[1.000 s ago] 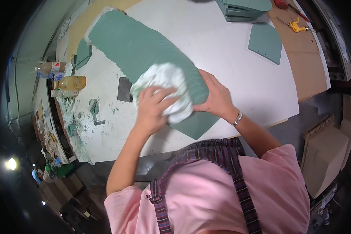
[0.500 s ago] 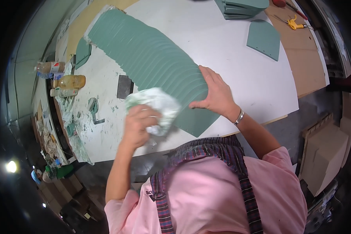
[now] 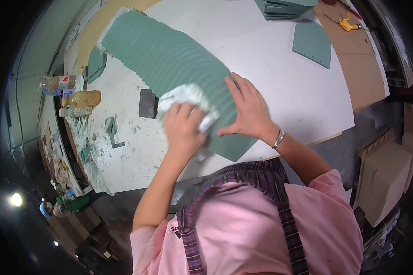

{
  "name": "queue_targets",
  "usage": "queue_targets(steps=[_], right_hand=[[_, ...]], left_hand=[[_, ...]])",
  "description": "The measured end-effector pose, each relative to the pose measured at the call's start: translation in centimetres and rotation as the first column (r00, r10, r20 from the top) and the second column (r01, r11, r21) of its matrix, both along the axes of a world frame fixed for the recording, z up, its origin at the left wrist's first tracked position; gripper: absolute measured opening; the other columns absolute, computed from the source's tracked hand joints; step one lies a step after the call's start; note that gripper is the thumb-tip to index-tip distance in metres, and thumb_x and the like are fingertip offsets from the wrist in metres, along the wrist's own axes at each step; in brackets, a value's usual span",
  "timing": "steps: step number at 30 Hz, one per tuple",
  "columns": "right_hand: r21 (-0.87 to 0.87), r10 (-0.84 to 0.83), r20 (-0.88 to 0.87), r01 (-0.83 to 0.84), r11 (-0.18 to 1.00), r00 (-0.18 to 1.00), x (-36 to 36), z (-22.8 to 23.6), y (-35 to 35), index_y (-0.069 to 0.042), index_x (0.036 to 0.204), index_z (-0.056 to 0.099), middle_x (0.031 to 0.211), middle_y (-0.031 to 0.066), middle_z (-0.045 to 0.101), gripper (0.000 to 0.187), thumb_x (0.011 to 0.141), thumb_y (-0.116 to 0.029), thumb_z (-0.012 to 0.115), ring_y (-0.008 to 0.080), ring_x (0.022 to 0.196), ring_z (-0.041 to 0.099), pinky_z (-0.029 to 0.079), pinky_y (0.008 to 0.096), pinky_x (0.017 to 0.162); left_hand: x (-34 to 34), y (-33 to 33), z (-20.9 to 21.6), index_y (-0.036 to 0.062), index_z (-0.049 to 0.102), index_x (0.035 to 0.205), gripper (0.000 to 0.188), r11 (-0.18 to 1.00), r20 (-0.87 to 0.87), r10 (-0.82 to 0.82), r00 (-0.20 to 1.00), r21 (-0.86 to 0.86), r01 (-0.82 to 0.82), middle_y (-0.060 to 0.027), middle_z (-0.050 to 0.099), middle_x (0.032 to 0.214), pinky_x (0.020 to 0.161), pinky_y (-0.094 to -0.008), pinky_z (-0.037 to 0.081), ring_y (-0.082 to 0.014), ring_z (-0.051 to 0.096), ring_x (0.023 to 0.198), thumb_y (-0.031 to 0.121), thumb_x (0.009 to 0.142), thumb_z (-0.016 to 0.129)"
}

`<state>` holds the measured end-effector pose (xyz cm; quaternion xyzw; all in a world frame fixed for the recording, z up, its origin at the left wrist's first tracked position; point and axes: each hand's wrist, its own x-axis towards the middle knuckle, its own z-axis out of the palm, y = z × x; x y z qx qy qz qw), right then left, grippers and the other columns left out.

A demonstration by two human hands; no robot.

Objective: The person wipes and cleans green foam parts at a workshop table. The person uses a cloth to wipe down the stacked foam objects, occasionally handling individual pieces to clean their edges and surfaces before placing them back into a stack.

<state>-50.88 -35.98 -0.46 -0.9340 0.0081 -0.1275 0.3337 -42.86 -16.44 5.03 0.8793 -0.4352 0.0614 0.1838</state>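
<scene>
A long row of overlapping green flat pieces, each with a rounded end, slants across the white table from far left to near middle. My left hand grips a crumpled white cloth with green smears, pressed to the row's left edge near its close end. Part of the cloth is hidden under the fingers. With thumb and fingers spread, my right hand rests along the row's right edge. Left of the cloth lies a dark rectangular block.
A single green piece and a stack of green pieces lie far right. Beyond them is a yellow air blow gun. Bottles, one with amber liquid, stand along the left edge near a metal hook-shaped tool. A cardboard box stands right.
My left hand has moved the cloth right and away from me, further onto the row. My right hand has shifted slightly left and farther along the edge.
</scene>
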Motion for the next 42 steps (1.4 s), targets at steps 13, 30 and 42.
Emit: queue_targets(steps=[13,30,42], right_hand=[[0.009,-0.002,-0.04,0.003,1.0,0.999,0.1,0.7,-0.1,0.005,0.146,0.037,0.147,0.0234,0.039,0.126,0.054,-0.067,0.085,0.0398,0.134,0.04,0.035,0.0493,0.111],[-0.023,0.011,-0.214,-0.016,1.0,0.977,6.7,1.8,1.3,0.009,0.146,0.03,0.151,0.0307,0.034,0.101,0.08,-0.055,0.074,0.0469,0.135,0.04,0.039,0.0492,0.11],[-0.013,0.01,-0.288,-0.014,1.0,0.957,6.5,2.8,0.8,0.007,0.149,0.028,0.153,0.0283,0.032,0.102,0.081,-0.053,0.074,0.0441,0.138,0.038,0.038,0.0496,0.112]], left_hand=[[4.0,6.1,2.6,0.0063,0.072,0.089,0.013,0.99,-0.147,0.126,0.981,-0.049,-0.135,-0.0117,0.062,0.082,0.069,-0.0412,0.05,-0.0312,0.061,0.078,0.007,0.075,0.072],[10.8,-6.4,-1.0,0.0097,0.067,0.079,0.016,0.997,0.136,0.069,0.988,0.008,-0.071,-0.0063,0.062,0.085,0.066,-0.0425,0.046,-0.031,0.059,0.082,0.002,0.066,0.063],[14.6,7.1,3.1,0.0079,0.072,0.088,0.014,0.92,-0.056,0.363,0.93,-0.135,-0.368,-0.0097,0.063,0.085,0.072,-0.0388,0.049,-0.031,0.063,0.082,0.01,0.075,0.075]])
